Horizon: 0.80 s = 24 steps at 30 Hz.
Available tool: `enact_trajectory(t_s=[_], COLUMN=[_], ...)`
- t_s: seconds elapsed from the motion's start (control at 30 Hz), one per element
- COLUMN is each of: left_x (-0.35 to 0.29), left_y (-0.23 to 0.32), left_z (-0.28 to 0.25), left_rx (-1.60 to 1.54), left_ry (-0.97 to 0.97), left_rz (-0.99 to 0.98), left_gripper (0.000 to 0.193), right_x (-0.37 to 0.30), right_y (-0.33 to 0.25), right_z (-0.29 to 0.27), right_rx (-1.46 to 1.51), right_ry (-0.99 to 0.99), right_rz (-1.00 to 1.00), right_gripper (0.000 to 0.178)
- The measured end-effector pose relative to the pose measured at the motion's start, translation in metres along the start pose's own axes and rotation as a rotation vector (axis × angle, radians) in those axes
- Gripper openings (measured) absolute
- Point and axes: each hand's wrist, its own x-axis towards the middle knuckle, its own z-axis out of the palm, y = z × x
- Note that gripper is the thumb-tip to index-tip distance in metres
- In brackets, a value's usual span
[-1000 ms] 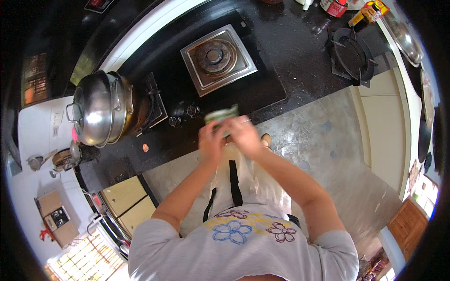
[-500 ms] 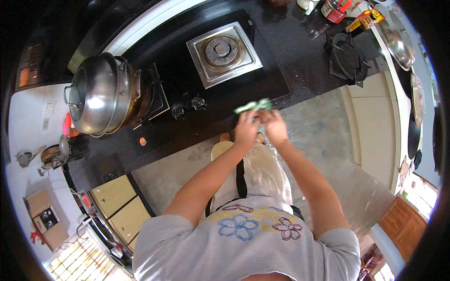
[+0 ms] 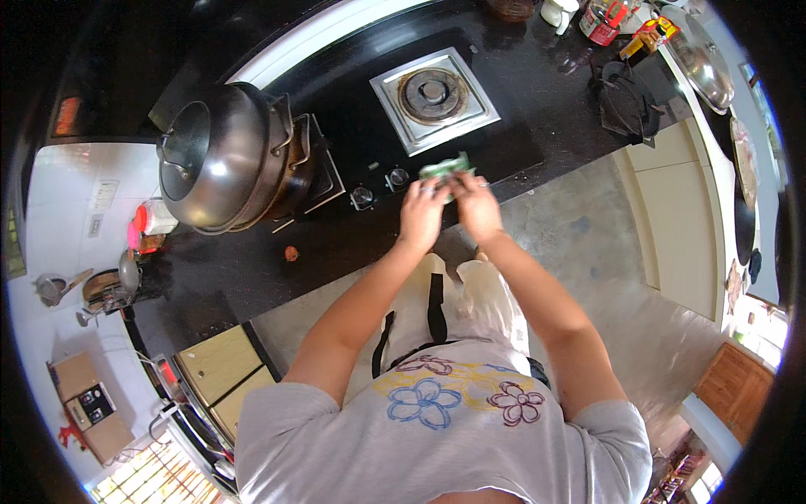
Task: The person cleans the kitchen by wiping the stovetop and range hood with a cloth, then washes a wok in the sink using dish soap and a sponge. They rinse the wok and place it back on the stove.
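Note:
A crumpled green and white cloth (image 3: 450,165) is held near the front of the black stove counter. My left hand (image 3: 422,212) has its fingers closed on the cloth's left part. Beside it, my right hand (image 3: 475,206) grips the right part, the two hands close together. Just beyond the cloth lies the burner's square steel drip plate (image 3: 400,105) with a dark round burner cap (image 3: 433,92) in its middle. Two stove knobs, the nearer one (image 3: 362,198) and the farther one (image 3: 397,178), stand left of my hands. Whether the cloth touches the counter I cannot tell.
A large steel pot with a domed lid (image 3: 222,160) sits on the left burner. A small orange-red scrap (image 3: 291,254) lies on the counter. A black pan support (image 3: 623,105) rests at the right, with jars and a bottle (image 3: 642,44) behind it.
Both hands, with the cloth, have moved a little farther forward toward the steel plate. The view has shifted, so the stove and pot appear farther right.

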Motion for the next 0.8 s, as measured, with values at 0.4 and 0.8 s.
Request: enact_trajectory(t_s=[0.4, 0.8], left_x=[-0.157, -0.146], left_y=[-0.096, -0.059], left_z=[-0.109, -0.014], left_rx=[0.090, -0.085], left_ry=[-0.191, -0.254], left_rz=[-0.143, -0.432], left_gripper=[0.041, 0.036], right_x=[-0.025, -0.064], right_y=[-0.143, -0.065], right_z=[0.095, 0.095], right_rx=[0.162, 0.097], right_ry=[-0.179, -0.315], right_rz=[-0.449, -0.369], right_gripper=[0.018, 0.029])
